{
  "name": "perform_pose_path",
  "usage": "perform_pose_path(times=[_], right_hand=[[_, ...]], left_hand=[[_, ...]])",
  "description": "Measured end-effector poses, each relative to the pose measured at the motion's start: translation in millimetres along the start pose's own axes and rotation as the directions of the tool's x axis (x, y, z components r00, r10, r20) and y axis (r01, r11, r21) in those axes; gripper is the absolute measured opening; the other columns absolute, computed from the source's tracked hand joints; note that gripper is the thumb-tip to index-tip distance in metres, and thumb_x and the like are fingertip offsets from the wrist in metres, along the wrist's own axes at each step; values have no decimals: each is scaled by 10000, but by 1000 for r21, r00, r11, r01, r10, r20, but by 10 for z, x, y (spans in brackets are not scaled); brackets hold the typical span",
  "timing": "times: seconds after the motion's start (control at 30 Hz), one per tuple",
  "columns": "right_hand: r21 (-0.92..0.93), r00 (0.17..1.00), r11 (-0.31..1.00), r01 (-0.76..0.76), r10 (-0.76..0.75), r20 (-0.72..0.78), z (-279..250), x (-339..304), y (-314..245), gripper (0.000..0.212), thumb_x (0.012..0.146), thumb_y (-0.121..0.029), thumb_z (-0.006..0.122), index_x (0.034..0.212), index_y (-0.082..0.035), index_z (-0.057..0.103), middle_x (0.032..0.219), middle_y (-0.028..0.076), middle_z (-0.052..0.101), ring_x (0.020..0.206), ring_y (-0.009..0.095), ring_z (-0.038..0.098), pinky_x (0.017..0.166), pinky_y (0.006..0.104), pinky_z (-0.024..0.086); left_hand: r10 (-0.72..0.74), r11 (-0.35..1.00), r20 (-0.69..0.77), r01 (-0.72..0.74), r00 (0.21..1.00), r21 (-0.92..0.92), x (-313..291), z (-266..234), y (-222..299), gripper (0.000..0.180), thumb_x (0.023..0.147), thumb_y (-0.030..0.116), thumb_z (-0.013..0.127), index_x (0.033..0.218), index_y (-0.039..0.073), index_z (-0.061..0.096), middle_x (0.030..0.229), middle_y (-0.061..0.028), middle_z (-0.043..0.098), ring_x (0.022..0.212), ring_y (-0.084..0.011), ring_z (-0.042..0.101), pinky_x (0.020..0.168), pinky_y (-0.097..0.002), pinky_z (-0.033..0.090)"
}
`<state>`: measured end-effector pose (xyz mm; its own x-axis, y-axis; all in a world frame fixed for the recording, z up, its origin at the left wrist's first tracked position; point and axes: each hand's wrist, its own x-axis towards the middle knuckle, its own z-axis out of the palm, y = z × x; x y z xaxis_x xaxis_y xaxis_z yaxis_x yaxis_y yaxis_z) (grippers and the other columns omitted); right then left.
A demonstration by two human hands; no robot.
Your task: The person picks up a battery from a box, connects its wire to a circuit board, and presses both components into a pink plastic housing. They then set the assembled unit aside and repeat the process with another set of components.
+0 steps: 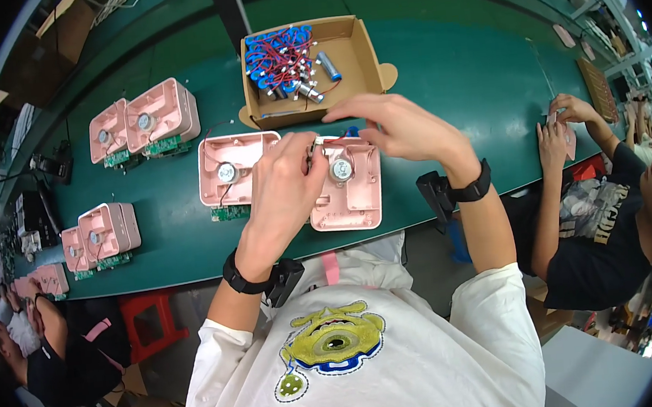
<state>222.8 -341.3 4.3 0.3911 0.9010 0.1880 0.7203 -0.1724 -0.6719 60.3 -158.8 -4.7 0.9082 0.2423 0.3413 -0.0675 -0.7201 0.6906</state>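
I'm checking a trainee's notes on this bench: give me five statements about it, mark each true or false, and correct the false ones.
1. The left hand is over a pair of pink shells. True.
2. The bench is white. False: it is green.
3. The box holds blue cells with red wires. True.
4. The right hand is deep inside the box. False: it is at the box's near side.
5. Each wrist has a black band. True.

Hands point(286, 174) at pink housings point(368, 196), battery carton point(356, 61)
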Motion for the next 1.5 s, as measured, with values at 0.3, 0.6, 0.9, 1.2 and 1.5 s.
perform_pose_path(times=[0.3,0.6,0.9,1.2,1.5], right_hand=[[11,974,985,-174,170,147,-113,96,25,180,894,-43,742,1070,-16,770,974,123,780,861,299,736,758,369,570],[160,976,972,172,-147,-159,15,54,-421,141,885,-12,736,1021,-15,774,939,132,770,812,285,735,707,362,583],[-257,912,895,364,-398,-96,239,-127,-596,196,748,-37,769,928,-12,696,965,85,702,837,283,695,702,394,583],[-256,949,920,298,-314,-23,378,-387,-571,326,702,-77,786,1002,-3,682,1091,116,686,1019,317,667,892,432,558],[-228,916,903,-365,304,-263,761,-867,-1123,826,806,-343,885,1437,10,484,1492,307,456,1390,523,448,1115,564,436]], left_hand=[[-73,997,-22,73,997,1,-62,-1,76,206,933,50,713,1113,-49,702,721,-150,647,604,-272,665,556,-395,506],[-314,890,227,369,922,-268,-208,-138,180,239,957,86,729,1150,-41,666,613,-76,646,474,-156,617,495,-320,476],[-378,734,549,602,746,-313,-340,-392,225,366,912,80,785,1204,-37,598,794,-90,737,540,-118,624,541,-279,504],[-78,995,358,93,930,-24,-671,-220,141,529,789,46,867,1252,8,615,841,-125,684,669,-255,660,610,-378,534],[-131,976,422,192,897,-106,-713,-156,169,511,814,-2,830,1285,12,632,754,-112,592,620,-312,601,621,-418,537]])
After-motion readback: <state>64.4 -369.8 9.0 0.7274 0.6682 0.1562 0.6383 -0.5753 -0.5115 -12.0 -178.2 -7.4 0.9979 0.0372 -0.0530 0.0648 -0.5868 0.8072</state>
